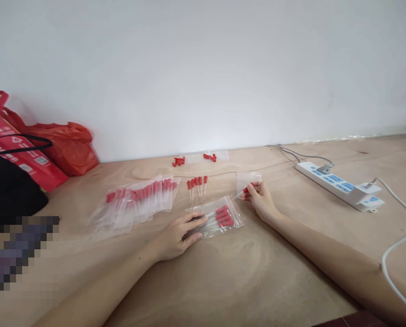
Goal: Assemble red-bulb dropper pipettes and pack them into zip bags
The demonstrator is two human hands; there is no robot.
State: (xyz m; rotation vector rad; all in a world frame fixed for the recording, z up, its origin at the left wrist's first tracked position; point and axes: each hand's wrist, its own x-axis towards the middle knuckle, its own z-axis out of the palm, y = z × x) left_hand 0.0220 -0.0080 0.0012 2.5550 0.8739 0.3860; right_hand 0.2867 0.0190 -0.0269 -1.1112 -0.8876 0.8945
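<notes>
My left hand (pixel 180 232) lies over the left end of a clear zip bag (pixel 236 213), its fingers on top and its thumb at the near edge. Several droppers (pixel 225 217) with red rubber bulbs are inside that bag. Between the thumb and fingers of my right hand (pixel 262 202) is a single dropper (pixel 237 195), pinched at its red bulb, the thin tube pointing left toward the bag. A small clear bag (pixel 249 178) lies flat just behind my right hand. Several loose droppers (pixel 196 187) rest in a row beyond the filled bag, bulbs facing the wall.
Overlapping bags of red-bulbed droppers (pixel 136 200) spread at the left. Loose red bulbs (pixel 179 161) and another clear bag (pixel 196 157) lie near the wall. A white power strip (pixel 339 184) with a trailing white cable (pixel 398 245) sits right. Red bags (pixel 66 145) stand far left.
</notes>
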